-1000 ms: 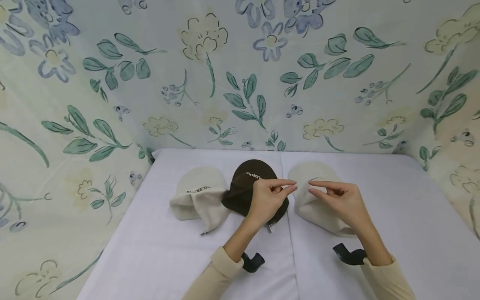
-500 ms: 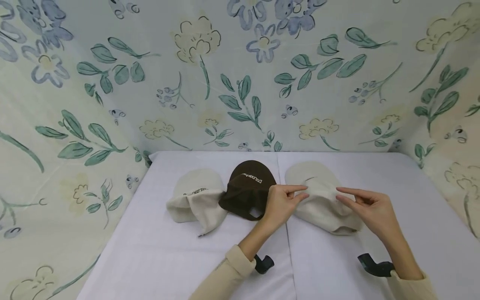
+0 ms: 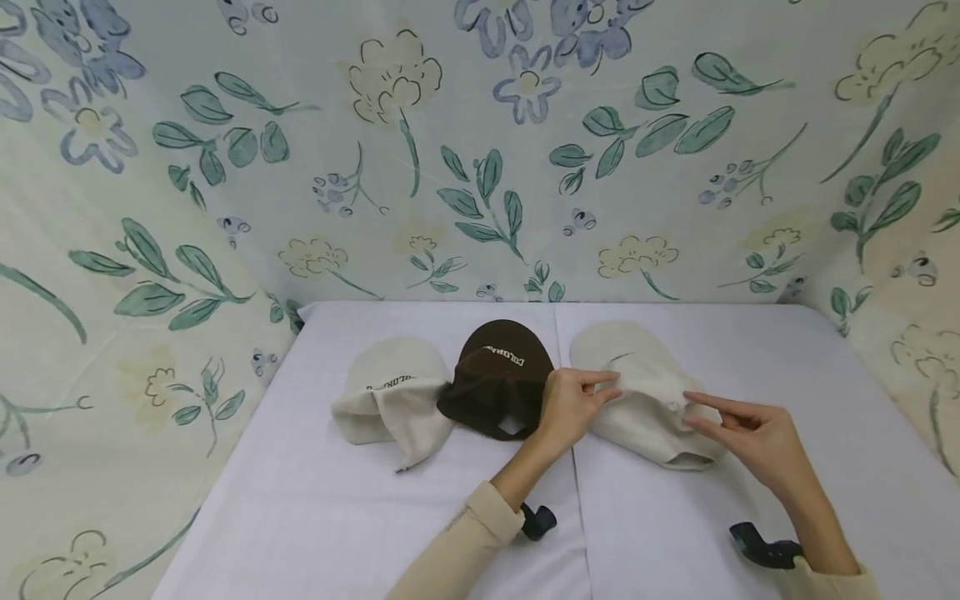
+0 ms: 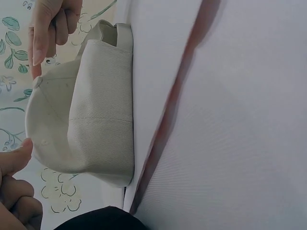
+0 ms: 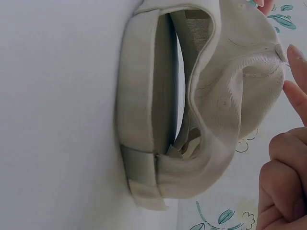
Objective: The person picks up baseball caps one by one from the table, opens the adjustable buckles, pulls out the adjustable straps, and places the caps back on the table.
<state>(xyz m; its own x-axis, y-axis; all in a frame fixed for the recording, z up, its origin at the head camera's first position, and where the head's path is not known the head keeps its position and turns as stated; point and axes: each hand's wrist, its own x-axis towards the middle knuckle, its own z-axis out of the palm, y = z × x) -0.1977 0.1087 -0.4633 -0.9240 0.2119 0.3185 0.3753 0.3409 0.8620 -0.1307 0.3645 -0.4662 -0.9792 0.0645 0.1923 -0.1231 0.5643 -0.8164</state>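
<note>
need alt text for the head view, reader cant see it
A person's left hand and right hand are poised at a pale cap, the rightmost of three in a row on a white sheet. A brown cap sits in the middle and another pale cap at left, before a flowered cloth.

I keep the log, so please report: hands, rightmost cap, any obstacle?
Left hand and right hand close by rightmost cap, either side. Cap on white cloth. Brown cap alongside; nothing visibly blocking.

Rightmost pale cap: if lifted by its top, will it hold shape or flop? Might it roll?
The pale cap will probably flop somewhat: its crown looks dented and creased. It is likely light, being a hollow fabric shell. Rolling seems unlikely: it sits rim-down on the white cloth.
</note>
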